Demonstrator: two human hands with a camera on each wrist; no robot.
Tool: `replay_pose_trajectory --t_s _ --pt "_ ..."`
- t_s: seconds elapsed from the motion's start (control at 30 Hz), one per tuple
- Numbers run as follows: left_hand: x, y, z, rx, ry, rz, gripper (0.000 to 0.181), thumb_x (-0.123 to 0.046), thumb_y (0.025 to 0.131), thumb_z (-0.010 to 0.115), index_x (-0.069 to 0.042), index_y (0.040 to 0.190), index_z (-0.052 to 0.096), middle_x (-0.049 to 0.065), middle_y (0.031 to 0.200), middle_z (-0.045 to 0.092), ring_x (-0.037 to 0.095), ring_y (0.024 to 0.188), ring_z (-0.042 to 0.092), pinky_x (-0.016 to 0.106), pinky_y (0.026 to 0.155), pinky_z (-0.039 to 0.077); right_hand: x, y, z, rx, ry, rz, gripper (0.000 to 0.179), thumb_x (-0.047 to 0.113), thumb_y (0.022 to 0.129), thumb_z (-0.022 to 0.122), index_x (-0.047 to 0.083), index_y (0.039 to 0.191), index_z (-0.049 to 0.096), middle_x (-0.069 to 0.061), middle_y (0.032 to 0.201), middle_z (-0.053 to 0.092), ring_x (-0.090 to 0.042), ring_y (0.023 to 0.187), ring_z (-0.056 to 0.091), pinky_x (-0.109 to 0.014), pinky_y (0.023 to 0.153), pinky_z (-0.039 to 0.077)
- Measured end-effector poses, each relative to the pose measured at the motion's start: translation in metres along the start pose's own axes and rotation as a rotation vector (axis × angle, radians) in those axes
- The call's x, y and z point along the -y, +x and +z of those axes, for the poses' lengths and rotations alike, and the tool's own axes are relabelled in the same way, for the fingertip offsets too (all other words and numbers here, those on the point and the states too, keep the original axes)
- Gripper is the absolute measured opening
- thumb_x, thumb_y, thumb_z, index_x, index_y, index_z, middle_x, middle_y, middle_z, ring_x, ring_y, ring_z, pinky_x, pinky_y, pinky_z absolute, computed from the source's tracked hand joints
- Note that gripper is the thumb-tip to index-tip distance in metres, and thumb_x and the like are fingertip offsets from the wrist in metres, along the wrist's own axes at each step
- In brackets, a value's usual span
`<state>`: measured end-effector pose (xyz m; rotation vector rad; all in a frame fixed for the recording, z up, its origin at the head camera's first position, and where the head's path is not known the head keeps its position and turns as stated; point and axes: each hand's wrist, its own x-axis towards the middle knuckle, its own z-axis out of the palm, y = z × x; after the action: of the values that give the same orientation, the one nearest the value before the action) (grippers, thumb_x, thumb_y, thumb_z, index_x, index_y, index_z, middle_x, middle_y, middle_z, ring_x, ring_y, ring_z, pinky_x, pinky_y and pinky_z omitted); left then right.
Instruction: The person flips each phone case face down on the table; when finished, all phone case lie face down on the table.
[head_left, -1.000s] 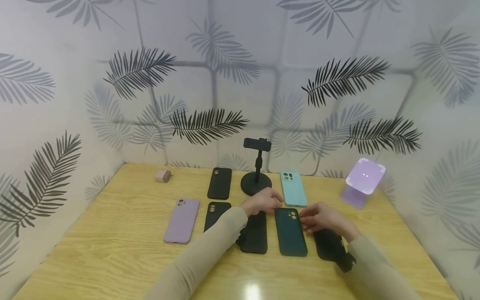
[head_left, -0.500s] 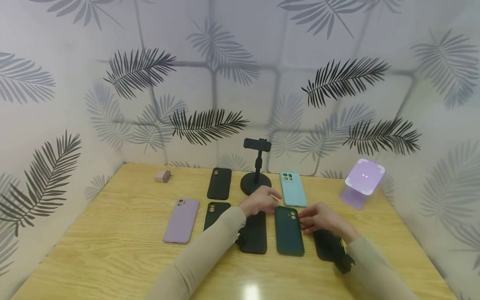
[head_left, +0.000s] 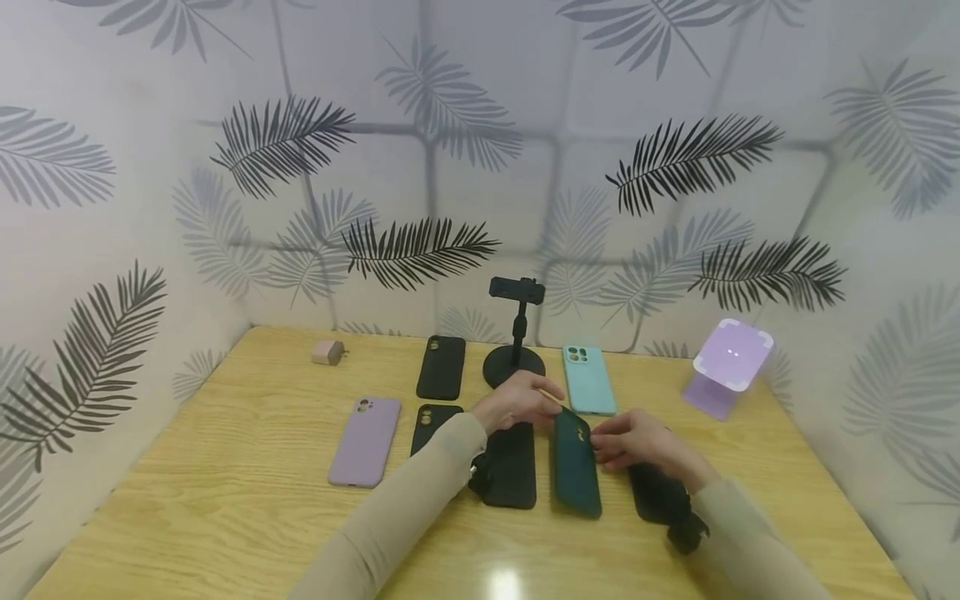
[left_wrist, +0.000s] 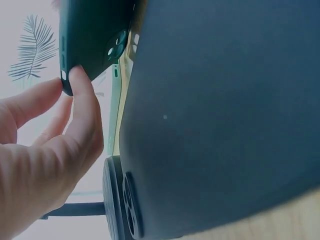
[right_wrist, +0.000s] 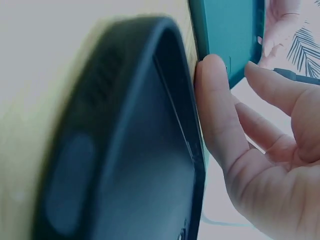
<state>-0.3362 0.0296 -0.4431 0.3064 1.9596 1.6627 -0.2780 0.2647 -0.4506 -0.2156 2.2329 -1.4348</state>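
In the head view a dark green phone case is tilted up from the table. My left hand pinches its upper left corner; the left wrist view shows the thumb and index finger on the rim of the case. Along its right edge sit the fingertips of my right hand. The right wrist view has those fingers extended, the thumb apart from them. A black phone case lies under the left wrist, and another black case lies beneath the right hand.
Behind the hands stand a black phone stand and a light blue case. To the left lie a lilac case, a black case, a partly covered black case and a small pink block. A lilac stand is at right.
The dark green case, earlier lying nearly flat, is now tilted up and looks narrower from above. My right hand has shifted slightly left; the left hand has hardly moved.
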Motion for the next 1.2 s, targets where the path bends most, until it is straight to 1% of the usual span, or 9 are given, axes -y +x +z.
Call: replay_pose_trajectory --t_s 0.13,0.3,0.4,0.5,0.63,0.77,0.87,1.07,1.2 --pt "0.0 -0.001 0.002 0.031 -0.052 -0.016 0.032 -0.003 0.093 0.064 0.003 0.124 0.062 0.013 0.102 0.07 0.021 0.089 0.071 0.042 0.088 0.058 -0.002 0.0 0.003 -0.009 0.029 0.005 0.046 0.022 0.099 0.059 -0.015 0.128 0.055 -0.022 0.109 0.069 -0.022 0.093 0.07 -0.038 0.081 0.061" --pt "0.001 -0.003 0.005 0.053 -0.091 -0.03 0.031 -0.008 0.096 0.062 0.003 0.125 0.061 0.017 0.103 0.072 0.025 0.095 0.071 0.043 0.087 0.058 0.0 0.0 0.006 0.0 0.052 0.0 0.059 0.033 0.101 0.055 -0.015 0.133 0.049 -0.03 0.124 0.062 -0.025 0.101 0.069 -0.04 0.085 0.059" --pt "0.002 -0.005 0.006 0.058 -0.112 -0.034 0.032 -0.009 0.098 0.059 0.003 0.127 0.06 0.017 0.103 0.072 0.026 0.097 0.071 0.043 0.086 0.058 0.001 0.001 0.009 -0.002 0.045 0.01 0.062 0.039 0.1 0.055 -0.013 0.134 0.051 -0.028 0.127 0.061 -0.025 0.103 0.069 -0.039 0.085 0.059" --pt "0.002 -0.005 0.007 0.071 -0.141 -0.033 0.034 -0.011 0.098 0.058 0.004 0.13 0.057 0.016 0.103 0.072 0.027 0.098 0.071 0.042 0.085 0.059 0.004 0.002 0.011 -0.009 0.033 0.024 0.062 0.043 0.099 0.056 -0.009 0.133 0.054 -0.023 0.123 0.064 -0.023 0.102 0.068 -0.039 0.085 0.059" --pt "0.002 -0.005 0.008 0.087 -0.172 -0.023 0.039 -0.013 0.099 0.058 0.005 0.133 0.054 0.016 0.104 0.071 0.028 0.1 0.071 0.04 0.084 0.06 0.008 0.002 0.013 -0.018 0.013 0.032 0.064 0.047 0.098 0.057 -0.006 0.134 0.055 -0.019 0.123 0.066 -0.024 0.105 0.067 -0.039 0.086 0.059" --pt "0.001 -0.005 0.008 0.08 -0.18 -0.019 0.04 -0.016 0.099 0.059 0.004 0.133 0.053 0.015 0.106 0.07 0.028 0.101 0.07 0.039 0.083 0.06 0.014 0.001 0.016 -0.036 0.007 0.041 0.069 0.049 0.097 0.056 -0.007 0.137 0.051 -0.022 0.127 0.064 -0.027 0.108 0.067 -0.041 0.086 0.059" --pt "0.002 -0.005 0.01 0.081 -0.194 -0.019 0.038 -0.016 0.099 0.059 0.003 0.132 0.054 0.015 0.108 0.069 0.029 0.104 0.069 0.039 0.084 0.06 0.018 0.001 0.019 -0.037 0.008 0.041 0.072 0.05 0.097 0.056 -0.009 0.138 0.049 -0.023 0.128 0.062 -0.028 0.107 0.067 -0.041 0.085 0.059" --pt "0.003 -0.005 0.014 0.097 -0.226 -0.015 0.033 -0.011 0.098 0.059 0.001 0.128 0.056 0.015 0.108 0.067 0.029 0.104 0.069 0.042 0.086 0.059 0.019 0.002 0.022 -0.019 0.025 0.027 0.069 0.046 0.097 0.057 -0.008 0.139 0.048 -0.021 0.128 0.062 -0.025 0.102 0.067 -0.041 0.084 0.059" --pt "0.003 -0.004 0.014 0.083 -0.213 -0.025 0.031 -0.008 0.096 0.061 0.0 0.126 0.058 0.017 0.11 0.068 0.031 0.105 0.069 0.044 0.087 0.058 0.016 0.003 0.021 -0.009 0.032 0.023 0.068 0.045 0.098 0.057 -0.008 0.14 0.047 -0.02 0.128 0.062 -0.024 0.102 0.068 -0.04 0.085 0.059"
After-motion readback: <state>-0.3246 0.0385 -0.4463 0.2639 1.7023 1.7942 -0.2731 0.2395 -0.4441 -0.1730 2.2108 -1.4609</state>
